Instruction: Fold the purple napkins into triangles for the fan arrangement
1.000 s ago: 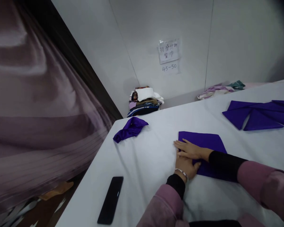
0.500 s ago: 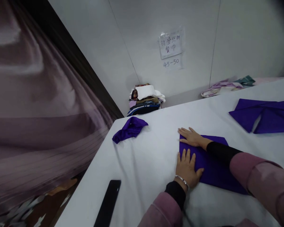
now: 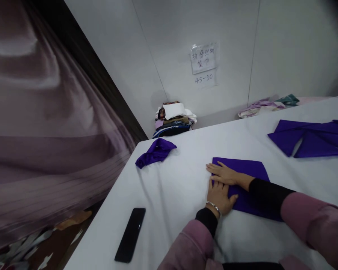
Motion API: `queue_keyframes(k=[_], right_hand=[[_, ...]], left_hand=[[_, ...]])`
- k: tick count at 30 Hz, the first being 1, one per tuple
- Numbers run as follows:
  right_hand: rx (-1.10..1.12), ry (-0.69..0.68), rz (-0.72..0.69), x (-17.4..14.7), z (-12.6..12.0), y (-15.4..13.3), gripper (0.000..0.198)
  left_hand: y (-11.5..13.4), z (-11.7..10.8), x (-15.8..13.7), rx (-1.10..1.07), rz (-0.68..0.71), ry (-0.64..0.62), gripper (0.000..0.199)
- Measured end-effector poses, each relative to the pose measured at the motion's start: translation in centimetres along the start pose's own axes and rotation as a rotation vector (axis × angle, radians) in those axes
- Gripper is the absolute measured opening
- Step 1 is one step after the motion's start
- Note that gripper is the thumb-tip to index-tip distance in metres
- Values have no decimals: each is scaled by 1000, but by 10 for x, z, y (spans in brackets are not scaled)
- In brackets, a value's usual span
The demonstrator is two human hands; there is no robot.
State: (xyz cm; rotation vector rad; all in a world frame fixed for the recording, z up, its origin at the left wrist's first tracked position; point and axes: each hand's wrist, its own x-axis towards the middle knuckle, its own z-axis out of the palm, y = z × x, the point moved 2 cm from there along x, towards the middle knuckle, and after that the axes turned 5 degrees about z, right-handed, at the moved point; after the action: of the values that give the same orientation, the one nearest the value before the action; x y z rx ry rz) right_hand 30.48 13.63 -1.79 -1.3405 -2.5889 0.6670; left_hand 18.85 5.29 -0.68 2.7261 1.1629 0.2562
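Fingers of both hands lie flat and open on the folded purple napkin (image 3: 242, 180) mid-table, the right hand (image 3: 224, 174) having drawn back against the left hand (image 3: 219, 197).

One head-worn view looks forward and down, close over the white table (image 3: 171, 187).

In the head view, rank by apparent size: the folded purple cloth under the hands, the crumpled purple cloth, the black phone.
1. Folded purple cloth, largest though partly covered.
2. Crumpled purple cloth and black phone look alike; the phone lies nearer the camera, so unranked.
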Motion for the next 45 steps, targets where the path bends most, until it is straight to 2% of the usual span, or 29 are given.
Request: queue_keyframes(k=[6, 9, 13, 16, 20, 23, 30, 34, 37, 40, 43, 45], right_hand=[[-124, 100, 102, 27, -8, 27, 69], [-177, 125, 237, 36, -15, 36, 71], [-120, 174, 426, 42, -25, 36, 75], [-127, 217, 350, 46, -24, 23, 75], [-165, 113, 176, 54, -10, 7, 72], [-208, 119, 162, 61, -5, 8, 69], [-247, 183, 250, 80, -13, 36, 74], [-221, 222, 387, 91, -26, 50, 73], [-148, 229, 501, 91, -35, 45, 72], [-156, 244, 395, 80, -29, 25, 74], [-171, 169, 240, 64, -8, 6, 76], [-181, 120, 203, 57, 4, 1, 76]], left_hand=[[1, -2, 0, 29, -18, -21, 70], [1, -1, 1, 37, -23, -45, 70], [1, -2, 0, 34, -20, -42, 70], [1, -3, 0, 29, -21, -59, 69], [1, -3, 1, 20, -22, -50, 69], [2, -3, 1, 17, -20, -67, 69], [2, -4, -1, 5, -22, -96, 69], [2, -4, -2, -4, -28, -70, 69], [3, -4, -2, -4, -27, -54, 69], [3, -4, -1, 6, -27, -62, 69], [3, -3, 1, 16, -23, -39, 68], [3, -3, 2, 24, -17, -24, 67]])
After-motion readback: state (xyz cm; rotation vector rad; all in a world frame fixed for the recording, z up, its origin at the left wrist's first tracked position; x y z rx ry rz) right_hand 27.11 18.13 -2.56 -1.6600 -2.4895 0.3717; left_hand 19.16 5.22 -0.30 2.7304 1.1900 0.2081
